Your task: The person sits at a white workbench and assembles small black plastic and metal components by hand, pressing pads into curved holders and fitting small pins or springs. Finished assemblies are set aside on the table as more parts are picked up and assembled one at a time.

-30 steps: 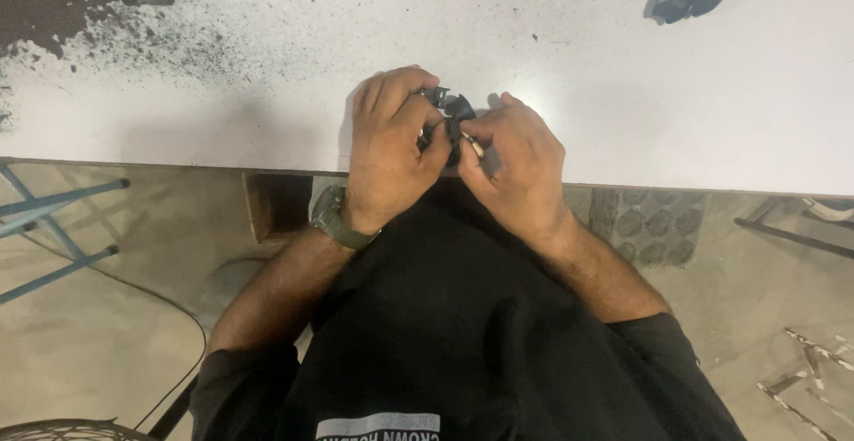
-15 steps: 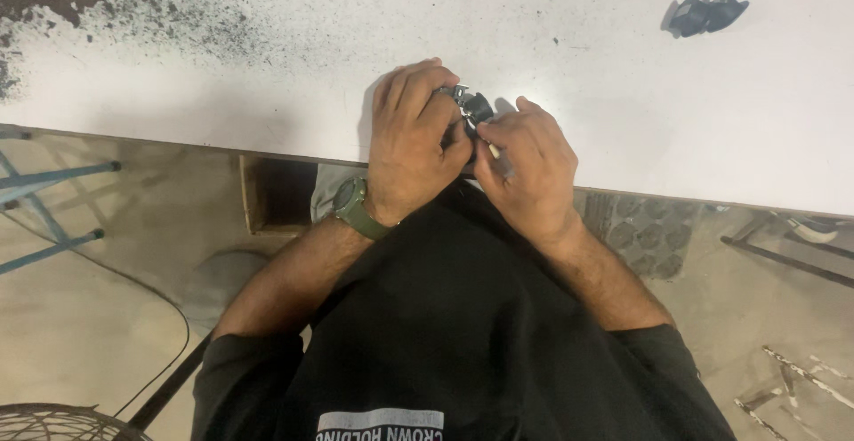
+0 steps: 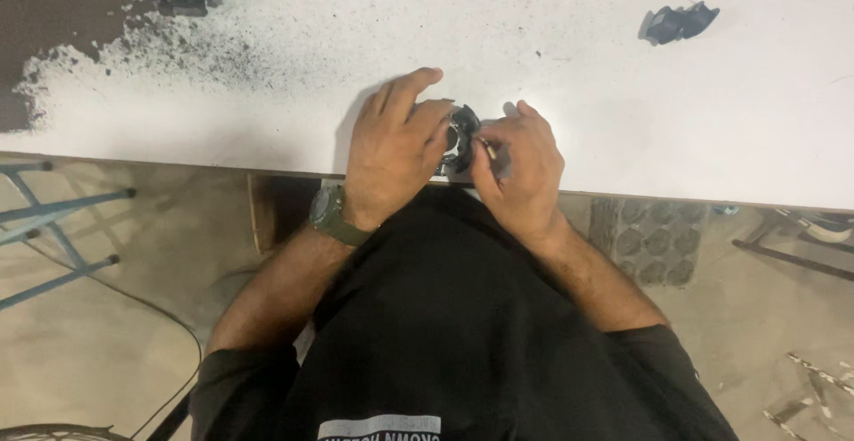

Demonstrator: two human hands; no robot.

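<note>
Head view: the left hand (image 3: 396,152) and the right hand (image 3: 520,169) meet at the near edge of the white table (image 3: 578,67), both closed on 1 small dark part (image 3: 461,138) held between them. The part sits at the left hand's fingertips, just right of them, and just left of the right hand's thumb and forefinger, which pinch its side. It lies over the table edge, close to the person's black shirt (image 3: 463,334). A green wristwatch (image 3: 331,214) circles the left wrist. Well apart, up and to the right, another dark part (image 3: 678,23) lies on the table. Black powder (image 3: 178,49) speckles the far left of the tabletop.
</note>
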